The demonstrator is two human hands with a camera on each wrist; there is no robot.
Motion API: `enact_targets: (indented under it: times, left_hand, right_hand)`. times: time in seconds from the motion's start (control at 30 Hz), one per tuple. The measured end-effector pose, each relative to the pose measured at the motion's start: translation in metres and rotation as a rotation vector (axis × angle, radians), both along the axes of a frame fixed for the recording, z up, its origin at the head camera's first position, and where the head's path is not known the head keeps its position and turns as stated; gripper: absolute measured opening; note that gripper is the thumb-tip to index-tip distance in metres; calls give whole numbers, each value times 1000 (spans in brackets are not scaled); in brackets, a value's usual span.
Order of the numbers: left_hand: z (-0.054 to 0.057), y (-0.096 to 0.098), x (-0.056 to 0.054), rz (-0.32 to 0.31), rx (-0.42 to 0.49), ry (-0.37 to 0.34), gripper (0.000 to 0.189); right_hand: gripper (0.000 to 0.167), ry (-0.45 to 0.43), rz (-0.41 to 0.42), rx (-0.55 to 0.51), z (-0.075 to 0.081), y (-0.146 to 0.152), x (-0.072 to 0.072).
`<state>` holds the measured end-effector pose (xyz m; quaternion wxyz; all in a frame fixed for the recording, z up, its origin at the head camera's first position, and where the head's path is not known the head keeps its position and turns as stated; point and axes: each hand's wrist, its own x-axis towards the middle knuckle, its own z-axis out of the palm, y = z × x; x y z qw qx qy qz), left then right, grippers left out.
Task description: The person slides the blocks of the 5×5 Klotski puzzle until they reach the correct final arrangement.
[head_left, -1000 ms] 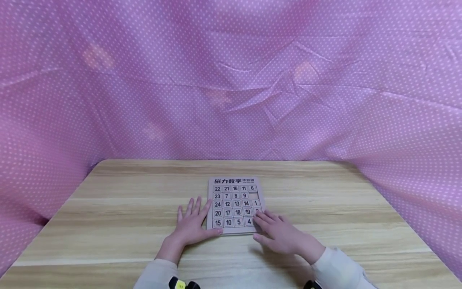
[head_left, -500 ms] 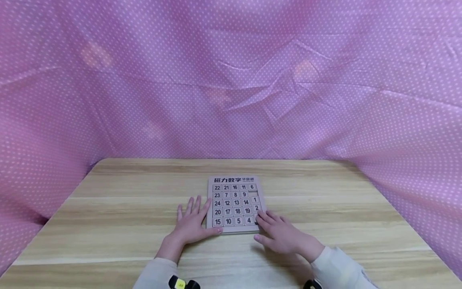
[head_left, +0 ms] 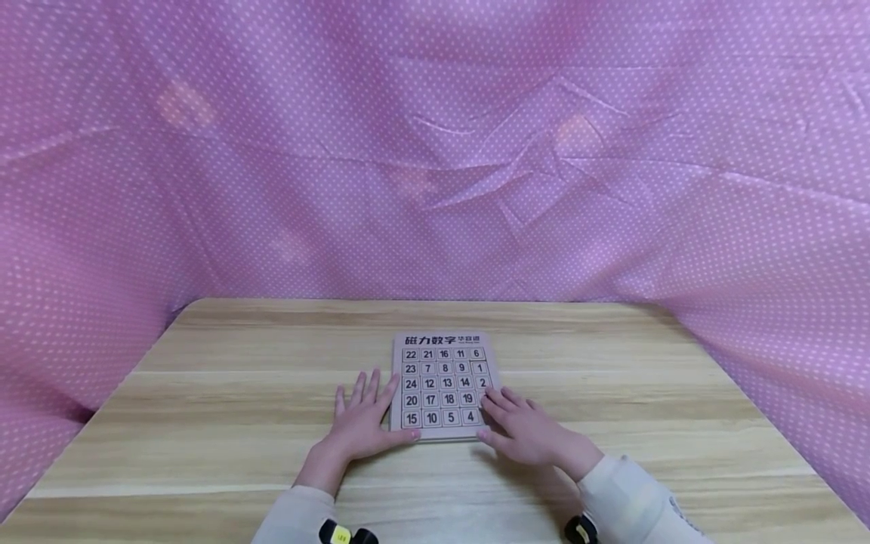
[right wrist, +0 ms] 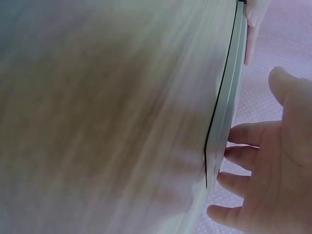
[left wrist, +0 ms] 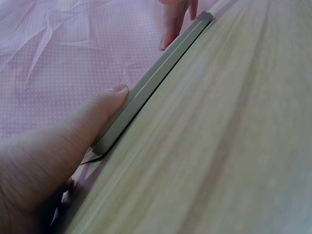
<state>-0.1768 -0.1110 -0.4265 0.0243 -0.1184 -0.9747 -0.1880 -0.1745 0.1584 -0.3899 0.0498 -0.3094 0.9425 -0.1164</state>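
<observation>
A grey number sliding puzzle (head_left: 442, 434) lies flat on the table, its numbered tiles in rows under a printed title. Tile 1 (head_left: 479, 368) sits below tile 6 at the right column, with tile 2 (head_left: 482, 383) under it. My left hand (head_left: 360, 427) is spread at the puzzle's left side, thumb on the front left corner of the frame. My right hand (head_left: 526, 431) reaches over the lower right part, fingertips on the right column and hiding its lower cells. In the right wrist view, the right hand's fingers (right wrist: 239, 158) are extended against the puzzle's edge.
The puzzle rests on a light wood-grain table (head_left: 272, 340). A pink cloth with white dots (head_left: 435, 189) hangs around the back and sides. Dark wrist devices (head_left: 347, 533) sit at both sleeves.
Tiles 1 and 2 have slid up the right column, and the gap under tile 6 has closed. My right hand's fingers moved slightly up along that column; my left hand stayed in place.
</observation>
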Motion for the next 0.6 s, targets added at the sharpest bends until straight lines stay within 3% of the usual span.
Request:
enact_targets:
  times: [0.37,0.6]
  left_hand:
    - [0,1,2,3,-1,6,102]
    - [0,4,4,11,-9,4,101]
  right_hand:
    - [65,12,-7,7,0,-2,0]
    - [64,12,85,40,5,-25,4]
